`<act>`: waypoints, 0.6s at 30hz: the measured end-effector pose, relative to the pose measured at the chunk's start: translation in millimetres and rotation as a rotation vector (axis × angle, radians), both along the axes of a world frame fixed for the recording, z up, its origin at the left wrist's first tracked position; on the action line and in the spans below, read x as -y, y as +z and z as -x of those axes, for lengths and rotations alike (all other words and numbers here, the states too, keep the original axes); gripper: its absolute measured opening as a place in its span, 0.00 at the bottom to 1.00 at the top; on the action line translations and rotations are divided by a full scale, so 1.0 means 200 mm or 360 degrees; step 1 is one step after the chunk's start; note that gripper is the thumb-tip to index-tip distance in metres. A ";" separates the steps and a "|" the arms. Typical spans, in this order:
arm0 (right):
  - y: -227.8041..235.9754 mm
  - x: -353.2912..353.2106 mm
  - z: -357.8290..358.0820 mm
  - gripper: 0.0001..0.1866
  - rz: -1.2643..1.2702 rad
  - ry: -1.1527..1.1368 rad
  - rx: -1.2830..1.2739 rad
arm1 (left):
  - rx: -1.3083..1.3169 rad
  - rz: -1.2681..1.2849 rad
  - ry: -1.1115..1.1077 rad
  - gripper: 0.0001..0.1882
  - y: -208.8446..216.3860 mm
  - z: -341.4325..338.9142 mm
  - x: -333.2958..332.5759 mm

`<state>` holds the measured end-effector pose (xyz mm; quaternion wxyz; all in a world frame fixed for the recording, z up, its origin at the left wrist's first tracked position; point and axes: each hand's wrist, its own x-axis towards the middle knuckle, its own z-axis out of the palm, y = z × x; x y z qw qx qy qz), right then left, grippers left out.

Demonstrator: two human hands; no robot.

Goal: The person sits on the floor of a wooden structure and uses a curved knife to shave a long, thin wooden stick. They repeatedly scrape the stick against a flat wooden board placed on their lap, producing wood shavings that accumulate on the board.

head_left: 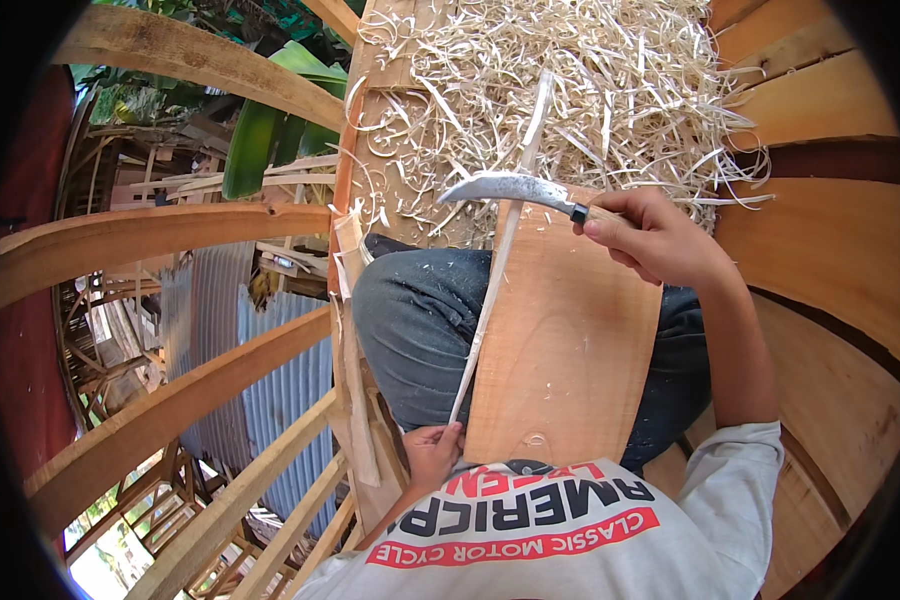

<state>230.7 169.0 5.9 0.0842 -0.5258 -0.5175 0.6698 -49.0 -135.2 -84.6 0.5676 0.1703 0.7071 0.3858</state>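
My right hand (pixel 660 235) is closed round the short wooden handle of a curved knife (pixel 515 187), whose sickle-like blade points left. Beneath the blade runs a long, thin pale wood strip (pixel 486 310), slanting from my waist up to the pile of shavings. Its near end is pinched between the thumb and fingers of my left hand (pixel 433 450), low beside my left thigh. Across my lap lies a flat wooden board (pixel 570 340), and the strip passes along its left edge. Whether the blade touches the strip, I cannot tell.
A thick heap of curled wood shavings (pixel 580 90) covers the plank floor ahead. Wooden rails (pixel 160 240) stand along the left side, with corrugated metal sheets (pixel 285 340) and a green leaf (pixel 260 150) beyond. Plank walling (pixel 820 230) rises at the right.
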 end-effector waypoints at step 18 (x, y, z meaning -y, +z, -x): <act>-0.27 0.17 -0.06 0.15 -0.0428 -0.1209 -0.0467 | -0.0039 0.0009 -0.0159 0.12 0.05 0.01 -0.03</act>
